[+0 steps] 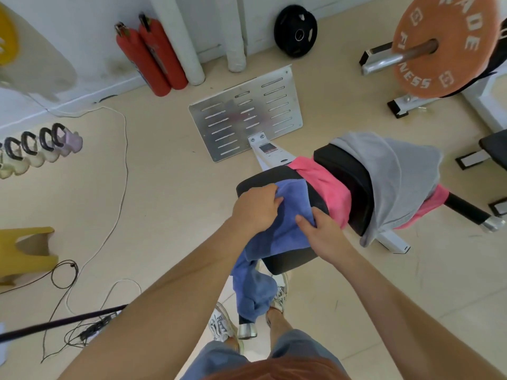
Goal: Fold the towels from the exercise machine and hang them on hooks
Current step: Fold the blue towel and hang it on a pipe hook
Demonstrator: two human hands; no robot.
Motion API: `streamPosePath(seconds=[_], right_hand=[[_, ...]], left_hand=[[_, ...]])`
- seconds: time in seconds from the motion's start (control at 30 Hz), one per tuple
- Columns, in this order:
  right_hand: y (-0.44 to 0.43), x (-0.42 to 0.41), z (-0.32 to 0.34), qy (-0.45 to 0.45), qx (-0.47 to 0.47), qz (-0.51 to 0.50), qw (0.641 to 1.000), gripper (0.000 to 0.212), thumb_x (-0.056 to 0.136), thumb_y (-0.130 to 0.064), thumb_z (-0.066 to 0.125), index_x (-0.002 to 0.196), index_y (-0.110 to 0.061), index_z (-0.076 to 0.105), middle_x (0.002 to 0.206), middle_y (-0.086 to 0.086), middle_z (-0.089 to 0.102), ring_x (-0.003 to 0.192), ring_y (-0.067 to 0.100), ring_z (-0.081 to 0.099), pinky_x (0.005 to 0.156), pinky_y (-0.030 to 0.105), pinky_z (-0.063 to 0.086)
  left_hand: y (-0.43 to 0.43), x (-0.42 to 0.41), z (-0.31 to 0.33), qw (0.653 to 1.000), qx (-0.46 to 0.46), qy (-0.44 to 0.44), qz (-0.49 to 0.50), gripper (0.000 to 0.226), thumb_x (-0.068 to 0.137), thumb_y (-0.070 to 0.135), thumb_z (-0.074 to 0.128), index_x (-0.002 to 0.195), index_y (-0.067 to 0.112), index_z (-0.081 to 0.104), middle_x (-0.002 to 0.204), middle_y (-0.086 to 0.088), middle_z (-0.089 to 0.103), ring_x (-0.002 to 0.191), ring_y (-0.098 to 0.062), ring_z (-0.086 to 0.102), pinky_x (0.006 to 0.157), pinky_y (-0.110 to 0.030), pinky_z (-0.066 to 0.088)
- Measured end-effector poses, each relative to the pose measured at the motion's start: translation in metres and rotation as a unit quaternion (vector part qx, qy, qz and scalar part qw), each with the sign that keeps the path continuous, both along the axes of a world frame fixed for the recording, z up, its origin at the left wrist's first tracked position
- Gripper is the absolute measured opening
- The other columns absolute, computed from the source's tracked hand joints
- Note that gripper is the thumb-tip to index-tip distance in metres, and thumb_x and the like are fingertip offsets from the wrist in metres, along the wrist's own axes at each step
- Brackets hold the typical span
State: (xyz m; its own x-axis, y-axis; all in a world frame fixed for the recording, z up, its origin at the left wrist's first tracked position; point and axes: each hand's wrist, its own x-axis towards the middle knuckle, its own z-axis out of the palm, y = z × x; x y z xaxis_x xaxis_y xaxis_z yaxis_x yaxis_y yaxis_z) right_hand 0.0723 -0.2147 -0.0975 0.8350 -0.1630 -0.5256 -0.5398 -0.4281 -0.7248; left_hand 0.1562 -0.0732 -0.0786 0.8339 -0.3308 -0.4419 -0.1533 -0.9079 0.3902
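Observation:
A blue towel (pixel 277 237) lies over the near black pad (pixel 290 259) of the exercise machine, its lower end hanging down toward my feet. My left hand (pixel 256 207) grips the towel's far left edge. My right hand (pixel 322 231) pinches its right edge between thumb and fingers. Farther along the machine a pink towel (pixel 326 187) is draped across the gap between pads, and a grey towel (pixel 395 176) covers the far black pad (pixel 348 171). No hooks are visible.
A slotted metal footplate (pixel 247 111) stands ahead. Two red fire extinguishers (pixel 151 56) lean on the wall. Kettlebells (pixel 35 149) line the left, a yellow stool (pixel 24 253) and loose cables (pixel 82 270) lie near left. An orange weight plate (pixel 444 45) is at the upper right.

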Motion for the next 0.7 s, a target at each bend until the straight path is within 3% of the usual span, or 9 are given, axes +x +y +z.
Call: streamPosePath(seconds=[0.1,0.2,0.3,0.43,0.53,0.63,0.7], right_hand=[[0.001,0.009,-0.005,0.001,-0.035,-0.004,0.999,0.027,0.097,-0.031,0.05,0.077,-0.016,0.039,0.065,-0.005,0.039,0.058,0.011,0.038,0.053,0.025,0.029],[0.001,0.016,-0.009,0.01,-0.058,0.001,0.998,0.033,0.097,-0.03,0.049,0.069,-0.022,0.034,0.064,-0.006,0.039,0.058,0.011,0.038,0.051,0.023,0.027],[0.0,0.021,-0.011,0.019,-0.066,-0.001,0.998,0.035,0.096,-0.031,0.051,0.067,-0.022,0.034,0.062,-0.006,0.039,0.055,0.009,0.037,0.051,0.023,0.026],[-0.001,0.023,-0.006,0.017,-0.082,-0.003,0.996,0.034,0.091,-0.029,0.055,0.064,-0.02,0.036,0.059,-0.005,0.041,0.054,0.012,0.038,0.05,0.024,0.026],[-0.008,0.024,-0.002,0.018,-0.129,0.04,0.991,0.026,0.085,-0.027,0.058,0.066,-0.017,0.043,0.059,-0.003,0.044,0.059,0.019,0.043,0.051,0.029,0.031],[-0.023,0.03,0.01,-0.011,-0.036,0.043,0.998,0.009,0.077,-0.018,0.057,0.08,-0.009,0.059,0.071,0.004,0.062,0.07,0.024,0.056,0.063,0.035,0.046],[-0.032,0.037,0.028,0.009,0.088,-0.006,0.996,0.018,0.082,-0.007,0.052,0.094,-0.013,0.066,0.093,0.003,0.071,0.089,0.019,0.064,0.079,0.033,0.051]], left_hand=[[-0.004,0.017,-0.012,0.999,0.037,-0.009,0.001,0.022,0.099,0.031,0.038,0.093,0.017,0.053,0.093,-0.009,0.062,0.086,-0.03,0.058,0.078,-0.04,0.049],[-0.006,0.029,-0.021,0.999,0.042,0.024,0.004,0.019,0.094,0.03,0.046,0.08,0.018,0.05,0.081,-0.005,0.054,0.084,-0.031,0.057,0.072,-0.037,0.045],[-0.008,0.038,-0.027,0.997,0.04,0.071,-0.005,0.015,0.088,0.025,0.052,0.077,0.016,0.05,0.074,-0.003,0.051,0.082,-0.03,0.057,0.071,-0.035,0.044],[-0.002,0.053,-0.026,0.98,-0.008,0.19,0.06,0.023,0.083,0.023,0.061,0.068,0.017,0.045,0.065,-0.004,0.049,0.06,-0.019,0.046,0.059,-0.03,0.037],[0.0,0.051,-0.019,0.983,-0.024,0.176,0.036,0.03,0.078,0.023,0.07,0.066,0.014,0.045,0.065,-0.003,0.043,0.063,-0.02,0.041,0.06,-0.03,0.036],[0.005,0.031,-0.003,0.989,-0.079,0.12,0.033,0.028,0.068,0.024,0.081,0.069,0.01,0.056,0.063,0.001,0.048,0.061,-0.016,0.043,0.061,-0.029,0.039],[0.015,0.012,0.012,0.987,-0.124,0.095,0.035,0.026,0.064,0.023,0.083,0.066,0.014,0.059,0.064,0.001,0.055,0.061,-0.014,0.045,0.062,-0.029,0.042]])
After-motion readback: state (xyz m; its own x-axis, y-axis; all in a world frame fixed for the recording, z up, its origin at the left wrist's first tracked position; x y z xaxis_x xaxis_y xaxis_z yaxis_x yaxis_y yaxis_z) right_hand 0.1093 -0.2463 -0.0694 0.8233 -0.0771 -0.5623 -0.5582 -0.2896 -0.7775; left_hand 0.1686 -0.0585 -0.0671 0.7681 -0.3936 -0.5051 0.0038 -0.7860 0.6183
